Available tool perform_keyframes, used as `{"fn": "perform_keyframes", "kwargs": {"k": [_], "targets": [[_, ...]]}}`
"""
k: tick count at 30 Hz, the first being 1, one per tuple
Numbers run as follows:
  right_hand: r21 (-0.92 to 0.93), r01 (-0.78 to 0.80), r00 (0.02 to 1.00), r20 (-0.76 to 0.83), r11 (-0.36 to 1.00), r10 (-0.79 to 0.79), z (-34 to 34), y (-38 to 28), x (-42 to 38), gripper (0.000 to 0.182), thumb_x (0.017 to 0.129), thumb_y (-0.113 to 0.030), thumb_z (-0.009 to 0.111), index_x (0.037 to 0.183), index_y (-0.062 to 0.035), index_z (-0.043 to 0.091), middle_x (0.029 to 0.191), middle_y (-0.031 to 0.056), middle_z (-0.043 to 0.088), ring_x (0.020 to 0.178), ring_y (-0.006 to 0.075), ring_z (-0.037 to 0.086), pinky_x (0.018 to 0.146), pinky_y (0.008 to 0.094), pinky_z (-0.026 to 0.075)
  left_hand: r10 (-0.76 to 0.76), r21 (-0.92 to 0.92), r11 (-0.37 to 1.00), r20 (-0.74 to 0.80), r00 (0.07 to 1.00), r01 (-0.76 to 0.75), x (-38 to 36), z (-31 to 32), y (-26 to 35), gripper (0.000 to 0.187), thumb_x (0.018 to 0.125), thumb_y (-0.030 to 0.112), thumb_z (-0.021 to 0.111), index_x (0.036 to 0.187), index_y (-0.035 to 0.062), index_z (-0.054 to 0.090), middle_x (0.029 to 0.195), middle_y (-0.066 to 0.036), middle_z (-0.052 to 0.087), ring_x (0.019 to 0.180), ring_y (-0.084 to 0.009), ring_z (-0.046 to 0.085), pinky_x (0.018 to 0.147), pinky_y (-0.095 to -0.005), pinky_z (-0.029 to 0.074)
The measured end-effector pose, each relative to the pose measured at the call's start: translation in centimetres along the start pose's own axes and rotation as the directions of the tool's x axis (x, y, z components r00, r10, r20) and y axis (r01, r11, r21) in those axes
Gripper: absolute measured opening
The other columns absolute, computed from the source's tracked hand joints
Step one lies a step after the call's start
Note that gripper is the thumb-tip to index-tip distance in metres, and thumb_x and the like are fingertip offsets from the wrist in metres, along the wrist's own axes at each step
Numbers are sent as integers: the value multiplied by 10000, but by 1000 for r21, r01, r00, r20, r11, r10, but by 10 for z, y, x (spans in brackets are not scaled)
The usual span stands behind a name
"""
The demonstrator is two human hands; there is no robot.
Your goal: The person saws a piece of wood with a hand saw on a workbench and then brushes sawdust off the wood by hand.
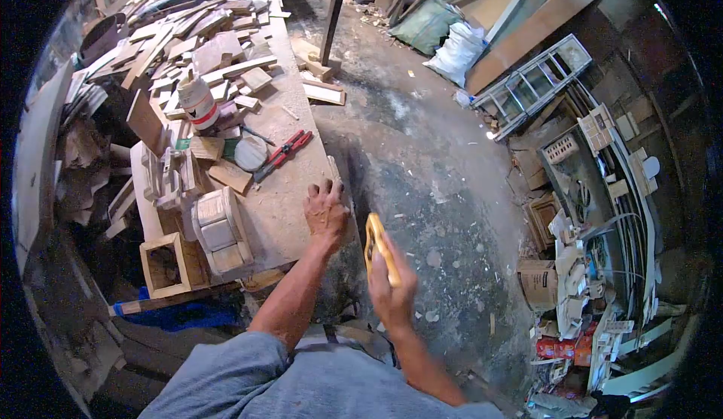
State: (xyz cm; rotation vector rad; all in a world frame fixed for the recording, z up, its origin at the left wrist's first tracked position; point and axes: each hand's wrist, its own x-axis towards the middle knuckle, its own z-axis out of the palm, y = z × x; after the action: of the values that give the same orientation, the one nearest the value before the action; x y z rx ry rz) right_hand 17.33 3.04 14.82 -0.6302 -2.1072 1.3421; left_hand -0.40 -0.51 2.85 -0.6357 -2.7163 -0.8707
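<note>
While the left hand (326,214) braces on the table (279,223), its fingers slightly spread, the right hand (397,295) wraps its fingers around the yellow handle (391,264), near the left at four o'clock; firm grip, straight wrist and fingertip clearance should help control.

The bottle (199,105) and the box (538,284) are showing some print, but no word or number is being clear enough to read.
</note>
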Motion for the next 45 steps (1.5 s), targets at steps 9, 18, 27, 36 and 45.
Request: {"fn": "perform_keyframes", "kwargs": {"k": [9,18,27,36,45], "targets": [[-4,138,990,-28,990,-138,33,20,36,435,1002,-199,587,1325,92,596,1184,199,702,1048,209,666,907,327,517,38,-16,999,-1,999,-38,7,5,-7,340,773,148,652,1112,166,685,1086,-38,612,1029,-309,557,783,-436,514],[-58,-72,992,103,996,78,-29,-66,5,390,997,-169,611,1281,98,613,1258,256,669,1179,319,654,1023,362,485,92,-5,996,-77,993,-93,1,18,-24,366,784,119,618,1143,161,678,1082,-46,618,1007,-305,562,776,-435,512],[59,-411,868,330,910,371,52,37,151,376,991,-277,612,1231,8,664,653,-9,551,428,66,455,377,265,362,61,-24,998,0,998,-61,5,6,-12,318,779,146,627,1092,121,680,1076,-75,626,1007,-322,556,816,-431,490],[-91,157,986,69,983,-151,6,-5,58,388,994,-226,618,1270,44,650,891,90,677,732,107,617,639,258,510,32,18,999,11,999,-32,-2,0,-2,322,778,155,626,1096,135,676,1049,-60,623,999,-310,553,784,-425,480],[36,-99,989,113,994,94,51,30,109,359,1005,-217,580,1196,70,681,1120,170,743,999,218,700,884,328,538,65,-48,997,-27,998,-66,7,1,-6,335,725,134,661,1060,132,682,1033,-68,622,989,-329,549,763,-434,489]]}}
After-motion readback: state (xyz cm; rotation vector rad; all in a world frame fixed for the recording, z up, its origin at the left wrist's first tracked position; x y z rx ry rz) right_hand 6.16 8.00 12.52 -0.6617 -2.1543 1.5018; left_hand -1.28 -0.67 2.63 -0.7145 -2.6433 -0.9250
